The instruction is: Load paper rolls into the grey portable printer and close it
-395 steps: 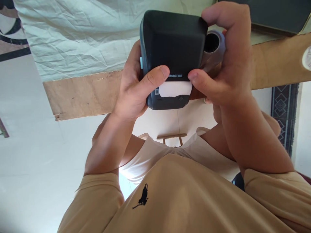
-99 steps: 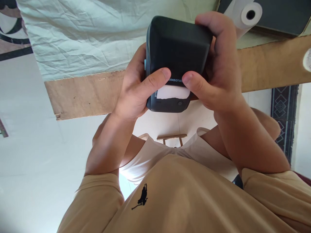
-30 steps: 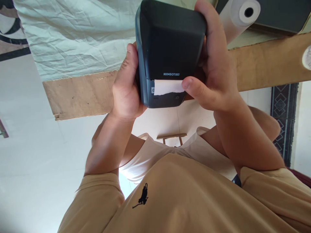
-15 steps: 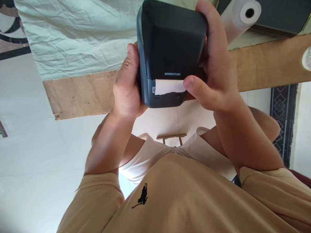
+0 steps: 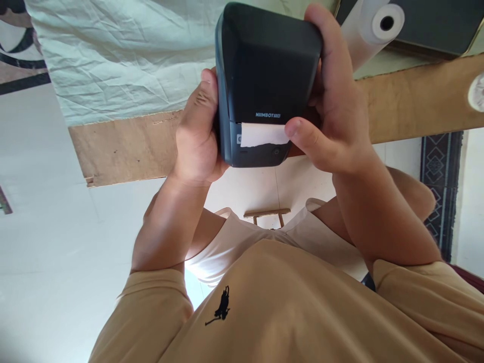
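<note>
A dark label printer [image 5: 270, 65] with NIIMBOT lettering is held up in front of the table edge. A strip of white paper [image 5: 262, 134] sticks out of its slot, with a torn-looking lower edge. My left hand [image 5: 198, 128] grips the printer's left side, thumb along the edge, its other fingers hidden behind. My right hand [image 5: 336, 111] holds the right side, its thumb tip at the right end of the paper strip and its index finger along the upper right edge.
Behind the printer lies a wrinkled pale green cloth [image 5: 113, 55] on a table with a bare wooden edge [image 5: 128, 148]. A white roll [image 5: 386, 22] and a dark case [image 5: 434, 27] are at the upper right. A round white object [image 5: 477, 93] sits at the right edge.
My left hand's thumb and the upper left of the printer have shifted very slightly right. Both hands keep their hold, and the paper strip looks the same.
</note>
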`<state>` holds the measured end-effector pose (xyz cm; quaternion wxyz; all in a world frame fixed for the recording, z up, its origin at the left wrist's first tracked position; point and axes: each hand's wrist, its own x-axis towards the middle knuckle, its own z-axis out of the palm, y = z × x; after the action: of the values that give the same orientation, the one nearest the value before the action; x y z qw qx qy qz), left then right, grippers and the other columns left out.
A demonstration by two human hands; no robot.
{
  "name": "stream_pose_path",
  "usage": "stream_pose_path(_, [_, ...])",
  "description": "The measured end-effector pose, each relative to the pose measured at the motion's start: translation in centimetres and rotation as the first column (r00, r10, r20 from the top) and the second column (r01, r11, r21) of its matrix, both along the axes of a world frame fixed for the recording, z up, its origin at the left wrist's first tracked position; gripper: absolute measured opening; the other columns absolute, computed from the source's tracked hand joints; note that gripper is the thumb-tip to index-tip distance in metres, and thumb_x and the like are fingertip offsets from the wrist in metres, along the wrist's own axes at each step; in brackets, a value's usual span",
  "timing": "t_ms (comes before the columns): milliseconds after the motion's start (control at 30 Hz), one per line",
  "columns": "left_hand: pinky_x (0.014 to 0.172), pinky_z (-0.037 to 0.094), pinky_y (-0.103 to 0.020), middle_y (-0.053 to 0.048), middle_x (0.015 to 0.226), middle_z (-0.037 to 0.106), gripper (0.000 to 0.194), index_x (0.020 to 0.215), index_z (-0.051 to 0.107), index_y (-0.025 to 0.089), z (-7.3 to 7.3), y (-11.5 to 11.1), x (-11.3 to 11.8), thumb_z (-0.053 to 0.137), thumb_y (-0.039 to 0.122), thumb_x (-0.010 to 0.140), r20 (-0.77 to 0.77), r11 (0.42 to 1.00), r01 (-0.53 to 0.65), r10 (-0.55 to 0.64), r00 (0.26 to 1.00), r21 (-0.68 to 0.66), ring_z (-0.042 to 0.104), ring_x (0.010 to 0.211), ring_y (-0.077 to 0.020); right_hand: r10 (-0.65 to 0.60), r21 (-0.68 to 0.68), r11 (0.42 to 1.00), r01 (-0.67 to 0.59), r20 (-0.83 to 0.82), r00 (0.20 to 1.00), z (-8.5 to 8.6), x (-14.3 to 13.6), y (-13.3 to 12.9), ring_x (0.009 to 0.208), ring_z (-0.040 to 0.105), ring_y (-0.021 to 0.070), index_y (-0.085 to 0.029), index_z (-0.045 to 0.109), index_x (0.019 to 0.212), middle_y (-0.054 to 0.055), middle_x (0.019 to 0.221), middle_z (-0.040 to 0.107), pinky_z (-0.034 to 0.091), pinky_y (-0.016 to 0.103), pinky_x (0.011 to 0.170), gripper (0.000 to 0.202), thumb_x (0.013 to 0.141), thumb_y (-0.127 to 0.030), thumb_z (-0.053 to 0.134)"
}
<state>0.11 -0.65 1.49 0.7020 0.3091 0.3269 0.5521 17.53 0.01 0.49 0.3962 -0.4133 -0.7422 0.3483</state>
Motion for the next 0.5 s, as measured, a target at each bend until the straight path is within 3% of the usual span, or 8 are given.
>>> stream_pose_path(100, [0.106,0.052,-0.033,-0.002,0.09,0.072,0.041,0.087,0.069,0.016,-0.2,0.22,-0.01,0.032,0.028,0.102,0.007,1.0,-0.013,0.013,1.0,0.013,0.064,0.115,-0.0169,0.014,0.018,1.0,-0.013,-0.008,1.0,0.24,0.06,-0.18,0.09,0.059,0.0145,-0.031,0.033,0.145,0.001,0.11,0.061,0.053,0.032,0.09,0.07,0.082,-0.057,0.052])
stream_pose_path(200, [0.095,0.056,-0.032,-0.001,0.085,0.072,0.043,0.086,0.07,0.014,-0.33,0.33,0.08,0.032,0.027,0.102,0.044,0.999,-0.01,0.008,0.999,0.036,0.069,0.1,-0.0146,0.028,0.027,0.999,-0.027,-0.027,0.999,0.22,0.08,-0.28,0.077,0.054,0.0102,-0.032,0.035,0.144,0.0,0.119,0.058,0.051,0.028,0.077,0.071,0.08,-0.05,0.059])
stream_pose_path(333, [0.082,0.056,-0.027,-0.002,0.084,0.072,0.039,0.087,0.07,0.014,-0.53,0.24,0.05,0.037,0.031,0.101,0.062,0.999,-0.02,0.017,0.998,0.045,0.069,0.094,-0.0143,0.03,0.044,0.999,-0.028,-0.031,0.999,0.09,0.06,-0.13,0.068,0.05,0.0079,-0.03,0.033,0.146,0.0,0.113,0.058,0.047,0.026,0.065,0.075,0.079,-0.048,0.062])
stream_pose_path(400, [0.077,0.055,-0.026,-0.003,0.089,0.07,0.045,0.093,0.07,0.014,-0.44,0.18,0.01,0.031,0.034,0.102,0.047,0.999,0.018,-0.02,0.999,0.048,0.066,0.1,-0.0155,0.027,0.053,0.998,-0.026,-0.015,1.0,0.13,0.06,-0.03,0.079,0.056,0.0099,-0.031,0.032,0.145,0.0,0.115,0.057,0.05,0.026,0.068,0.073,0.08,-0.049,0.061])
stream_pose_path(500, [0.076,0.053,-0.026,-0.004,0.1,0.066,0.051,0.102,0.07,0.016,0.04,0.12,0.05,0.024,0.038,0.102,0.034,0.997,0.074,-0.075,0.997,0.036,0.062,0.109,-0.0173,-0.009,0.119,0.993,0.006,0.027,1.0,0.14,0.15,-0.13,0.115,0.055,0.0164,-0.029,0.035,0.145,0.003,0.13,0.049,0.055,0.028,0.087,0.072,0.082,-0.054,0.059])
